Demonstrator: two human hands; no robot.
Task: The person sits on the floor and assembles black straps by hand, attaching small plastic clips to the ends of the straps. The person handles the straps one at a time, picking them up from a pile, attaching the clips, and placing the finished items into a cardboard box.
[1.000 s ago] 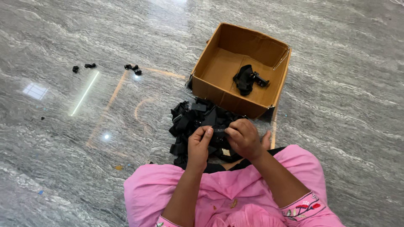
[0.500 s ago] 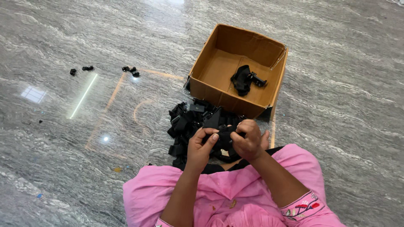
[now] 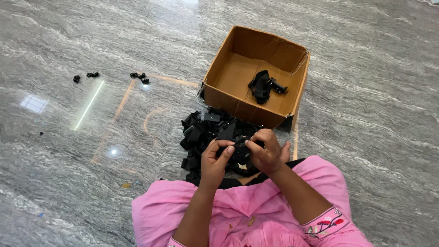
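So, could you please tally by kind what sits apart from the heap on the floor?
Cardboard box: 1
Black strap piece inside the box: 1
Small black loose parts on the floor at left: about 5; too small to tell apart
Total: about 7

Open brown cardboard box [image 3: 238, 105] on grey floor, beyond black pile

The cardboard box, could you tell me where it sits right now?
In the head view, the cardboard box sits on the grey floor just beyond the pile of black parts, right of centre.
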